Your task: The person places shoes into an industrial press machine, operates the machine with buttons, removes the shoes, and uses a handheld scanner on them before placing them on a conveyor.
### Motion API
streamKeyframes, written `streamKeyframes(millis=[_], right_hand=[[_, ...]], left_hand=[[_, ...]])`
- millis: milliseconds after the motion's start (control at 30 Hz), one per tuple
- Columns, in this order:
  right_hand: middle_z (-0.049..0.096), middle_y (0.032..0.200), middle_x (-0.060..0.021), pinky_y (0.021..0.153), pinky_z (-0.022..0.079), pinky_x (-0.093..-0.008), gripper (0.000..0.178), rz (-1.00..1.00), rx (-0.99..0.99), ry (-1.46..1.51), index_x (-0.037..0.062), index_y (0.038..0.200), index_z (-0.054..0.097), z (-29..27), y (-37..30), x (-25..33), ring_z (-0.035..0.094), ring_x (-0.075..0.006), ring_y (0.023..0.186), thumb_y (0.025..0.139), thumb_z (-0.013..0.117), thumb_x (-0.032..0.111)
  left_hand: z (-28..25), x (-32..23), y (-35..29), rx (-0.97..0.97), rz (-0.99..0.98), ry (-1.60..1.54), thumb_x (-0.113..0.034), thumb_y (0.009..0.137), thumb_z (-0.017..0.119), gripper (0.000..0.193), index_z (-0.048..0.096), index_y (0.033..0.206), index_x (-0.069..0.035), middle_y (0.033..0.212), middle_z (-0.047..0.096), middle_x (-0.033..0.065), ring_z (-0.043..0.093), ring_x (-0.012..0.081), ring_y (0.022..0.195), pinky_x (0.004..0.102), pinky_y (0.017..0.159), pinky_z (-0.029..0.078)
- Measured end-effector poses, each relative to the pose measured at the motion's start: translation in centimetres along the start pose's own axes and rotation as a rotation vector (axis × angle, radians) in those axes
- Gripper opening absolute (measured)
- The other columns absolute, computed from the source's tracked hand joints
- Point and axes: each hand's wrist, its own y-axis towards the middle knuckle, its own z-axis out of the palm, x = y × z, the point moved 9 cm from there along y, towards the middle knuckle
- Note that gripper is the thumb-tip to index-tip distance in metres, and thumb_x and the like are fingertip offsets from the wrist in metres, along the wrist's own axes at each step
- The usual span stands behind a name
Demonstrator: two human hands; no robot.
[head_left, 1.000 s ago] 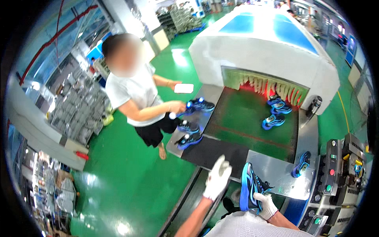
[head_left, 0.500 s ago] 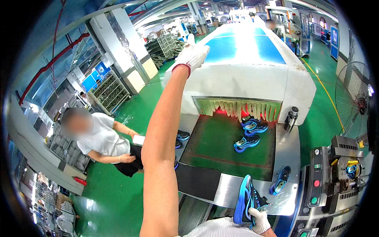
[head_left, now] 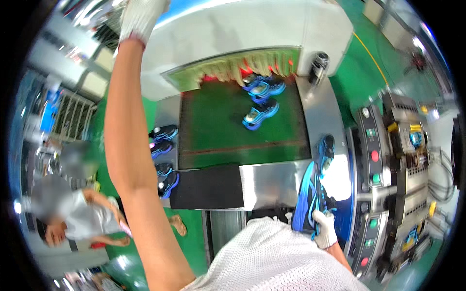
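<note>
My right hand [head_left: 325, 229] in a white knit glove is closed on a black and blue sneaker [head_left: 306, 201], held toe up at the near right edge of the metal table. Just beyond it another blue and black sneaker [head_left: 326, 154] lies on the metal. Far up at the left, my left hand [head_left: 141, 19], gloved in white with a red cuff, is stretched out over the white machine. The top edge of the picture cuts off its fingers, and nothing held in it shows. Several sneakers [head_left: 260, 114] sit on the green conveyor belt [head_left: 218, 131] below the curtain.
A fringed curtain [head_left: 242, 65] hangs over the opening of the white machine [head_left: 233, 31]. More sneakers [head_left: 164, 140] stand at the left beside a black mat [head_left: 206, 188]. A dark flask [head_left: 319, 68] is on the right ledge. Control panels [head_left: 374, 155] flank me; another person [head_left: 80, 213] is at left.
The view has tilted down and turned, so my outstretched left arm now lies farther left and its hand reaches the top edge. My right hand still grips the sneaker.
</note>
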Motion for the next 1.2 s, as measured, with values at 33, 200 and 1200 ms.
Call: streamKeyframes(millis=[33,200,1200], right_hand=[[0.071,0.115,-0.0262,0.087,0.064,-0.0482,0.043,-0.063,-0.044,0.018,-0.0118,0.127,0.058,-0.6,-1.0,0.5,0.075,-0.0336,0.098,0.089,0.070,0.005],[0.071,0.109,-0.0178,0.083,0.063,-0.0447,0.043,-0.104,-0.264,0.162,-0.0080,0.123,0.058,-2.7,-0.3,-2.6,0.074,-0.0269,0.088,0.086,0.075,0.007],[0.071,0.113,-0.0076,0.084,0.055,-0.0320,0.041,-0.859,-0.665,0.500,-0.0018,0.125,0.065,-22.8,-21.4,6.1,0.065,-0.0142,0.094,0.087,0.077,0.009]], left_hand=[[4.9,0.6,-3.2,0.175,0.148,-0.321,-0.040,0.098,0.064,0.062,0.054,0.141,0.002,0.097,0.077,0.0137,0.074,0.0295,0.092,0.0398,0.088,0.057],[20.1,17.3,-33.9,0.732,-0.069,-0.197,-0.030,0.100,0.058,0.054,0.051,0.145,0.000,0.124,0.067,0.0174,0.068,0.0206,0.094,0.0359,0.086,0.055],[21.6,-45.2,-67.4,1.736,0.348,-1.172,0.000,0.102,0.057,0.042,0.050,0.143,0.001,0.126,0.066,0.0164,0.066,0.0222,0.115,0.0344,0.102,0.053]])
